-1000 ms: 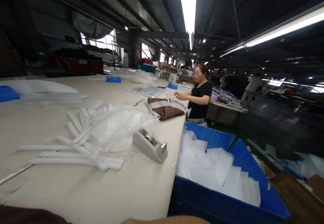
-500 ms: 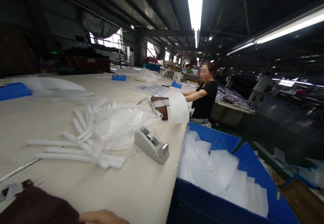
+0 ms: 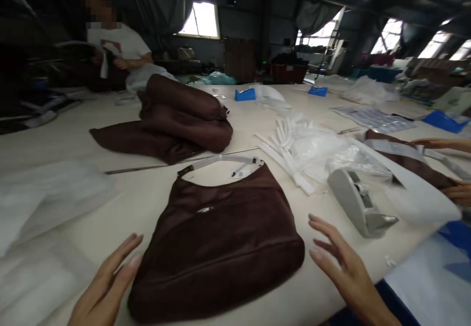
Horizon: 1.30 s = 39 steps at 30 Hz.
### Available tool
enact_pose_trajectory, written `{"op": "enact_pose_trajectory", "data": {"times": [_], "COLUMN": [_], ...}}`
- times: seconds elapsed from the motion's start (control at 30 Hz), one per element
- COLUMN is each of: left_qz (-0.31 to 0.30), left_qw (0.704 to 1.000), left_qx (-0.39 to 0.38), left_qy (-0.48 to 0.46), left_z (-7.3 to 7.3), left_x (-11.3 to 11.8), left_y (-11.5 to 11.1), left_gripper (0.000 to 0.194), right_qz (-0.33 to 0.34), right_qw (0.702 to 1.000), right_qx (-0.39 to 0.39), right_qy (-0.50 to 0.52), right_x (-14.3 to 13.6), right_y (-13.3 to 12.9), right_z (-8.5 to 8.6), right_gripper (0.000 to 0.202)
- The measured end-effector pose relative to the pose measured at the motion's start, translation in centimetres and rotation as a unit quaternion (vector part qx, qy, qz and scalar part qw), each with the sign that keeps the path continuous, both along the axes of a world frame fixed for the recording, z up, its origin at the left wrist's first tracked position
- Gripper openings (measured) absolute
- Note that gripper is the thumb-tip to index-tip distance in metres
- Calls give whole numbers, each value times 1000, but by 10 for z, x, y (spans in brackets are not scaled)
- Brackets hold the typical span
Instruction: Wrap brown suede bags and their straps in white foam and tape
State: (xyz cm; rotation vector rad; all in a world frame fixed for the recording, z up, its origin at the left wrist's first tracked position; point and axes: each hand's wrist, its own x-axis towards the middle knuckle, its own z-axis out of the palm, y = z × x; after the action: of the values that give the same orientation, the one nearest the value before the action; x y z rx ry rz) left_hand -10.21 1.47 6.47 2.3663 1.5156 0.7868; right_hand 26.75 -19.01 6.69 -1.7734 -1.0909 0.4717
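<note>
The brown bag [image 3: 217,237] lies flat on the cream table [image 3: 147,203], directly in front of the person, mouth end away and rounded bottom toward the near edge. Both hands flank it, spread and empty: the left hand [image 3: 106,282] hovers just beside the bag's lower left corner, fingers extended, and the right hand [image 3: 342,267] hovers near its right side, palm turned inward — neither is clearly touching the fabric.

To take hold well, bring both palms in evenly against the two sides so the soft body does not skew or wrinkle, and keep the fingers clear of the strap.

The bag is dark brown with a soft, matte, suede-like surface and a half-moon outline. A small metal tag [image 3: 204,210] sits near the upper centre of the front panel. Its strap [image 3: 221,160] arches over the mouth and is wrapped in pale protective material, with darker ends showing.

Further out: a heap of matching brown bags [image 3: 176,120] behind, a bundle of white foam strips [image 3: 283,149] and clear plastic to the right, a grey tape dispenser [image 3: 358,203] beside them, and a co-worker's hands [image 3: 456,191] at the far right edge.
</note>
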Motion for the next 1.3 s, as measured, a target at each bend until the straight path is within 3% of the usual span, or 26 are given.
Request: {"op": "enact_pose_trajectory", "data": {"times": [0.03, 0.07, 0.17, 0.23, 0.33, 0.5, 0.7, 0.8, 0.9, 1.03, 1.1, 1.2, 1.3], "left_qz": [3, -39, -235, -292, -290, -310, -303, -314, -334, -309, -307, -309, -298], "left_qw": [999, 998, 967, 945, 946, 946, 949, 942, 932, 947, 948, 941, 939], "left_qx": [-24, -33, 22, 56, 50, -10, -40, -82, -119, -80, -70, -96, -104], "left_qy": [-24, -25, 93, 138, 138, 98, 79, 87, 70, 46, 57, 102, 137], "left_z": [8, 16, 27, 23, 15, 16, 12, 21, 39, 55, 52, 39, 22], "left_x": [5, 13, 37, 46, 48, 46, 50, 51, 57, 86, 110, 152, 195], "left_y": [-4, -8, -20, -27, -32, -31, -31, -26, -10, 32, 59, 98, 128], "left_gripper": [39, 43, 48, 40, 32, 22, 26, 25, 24, 25, 27, 25, 21], "right_qz": [-8, 9, 172, 257, 266, 276, 274, 278, 287, 287, 300, 307, 194], "right_qw": [997, 987, 930, 895, 890, 893, 909, 914, 917, 926, 932, 943, 978], "right_qx": [24, 40, 22, -5, -22, -28, -77, -70, -77, -103, -107, -100, -64], "right_qy": [-78, -156, -325, -365, -369, -355, -305, -287, -267, -223, -173, -82, -42], "right_x": [-3, -7, -21, -25, -23, -13, -8, -7, -7, -11, -10, -1, 18], "right_y": [0, 3, 18, 26, 31, 32, 41, 43, 45, 48, 49, 56, 80], "right_z": [7, 12, 12, 1, -14, -11, -23, -28, -26, -14, -5, 7, 10], "right_gripper": [47, 54, 62, 52, 39, 54, 23, 20, 17, 12, 7, 14, 18]}}
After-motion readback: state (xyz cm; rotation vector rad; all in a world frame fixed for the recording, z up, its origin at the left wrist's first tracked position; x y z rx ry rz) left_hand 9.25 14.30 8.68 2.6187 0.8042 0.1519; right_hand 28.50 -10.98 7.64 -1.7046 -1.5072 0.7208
